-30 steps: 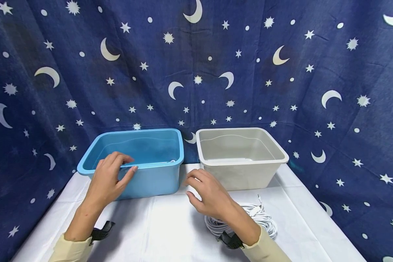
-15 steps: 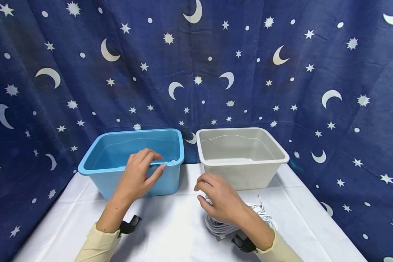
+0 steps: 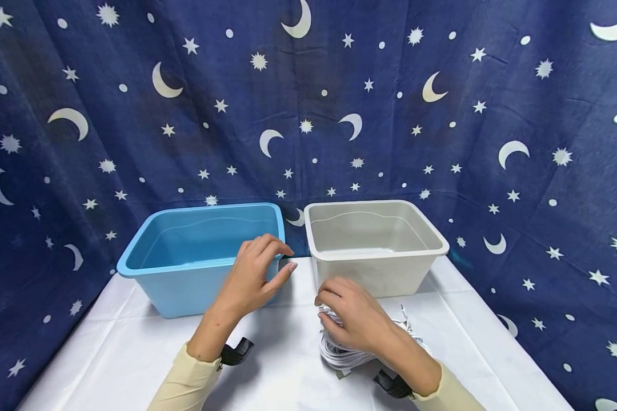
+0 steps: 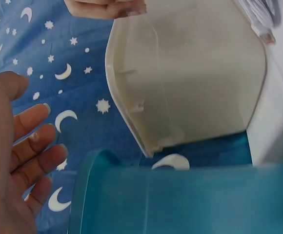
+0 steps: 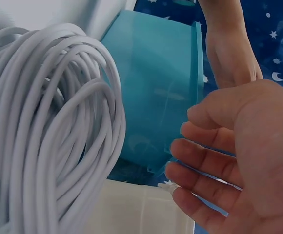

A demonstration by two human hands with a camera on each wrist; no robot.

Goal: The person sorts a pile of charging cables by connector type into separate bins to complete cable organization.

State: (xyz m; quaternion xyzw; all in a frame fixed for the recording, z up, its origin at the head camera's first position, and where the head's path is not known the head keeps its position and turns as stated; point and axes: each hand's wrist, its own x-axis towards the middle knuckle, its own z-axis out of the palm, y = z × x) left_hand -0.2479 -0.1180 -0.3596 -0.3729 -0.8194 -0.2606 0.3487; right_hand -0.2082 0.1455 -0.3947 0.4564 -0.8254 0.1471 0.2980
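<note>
A bundled coil of white cable (image 3: 339, 355) lies on the white cloth in front of the grey bin (image 3: 377, 275). My right hand (image 3: 357, 317) is over the coil, fingers loosely bent and holding nothing. In the right wrist view the thick loops of cable (image 5: 58, 131) stand beside that hand (image 5: 249, 161), apart from its fingertips. My left hand (image 3: 254, 274) hovers at the right front corner of the blue bin (image 3: 185, 290), its fingers relaxed around nothing. The left wrist view shows this hand (image 4: 22, 156) above the bin's blue rim (image 4: 85, 195).
Both bins stand side by side at the back, with a narrow gap between them. Behind them hangs a dark blue curtain (image 3: 308, 85) printed with moons and stars. White cloth (image 3: 288, 365) covers the table. Each wrist wears a black strap (image 3: 236, 351).
My left hand has travelled right, from the front of the blue bin to its right corner. The right hand has shifted slightly right and down, over the cable coil.
</note>
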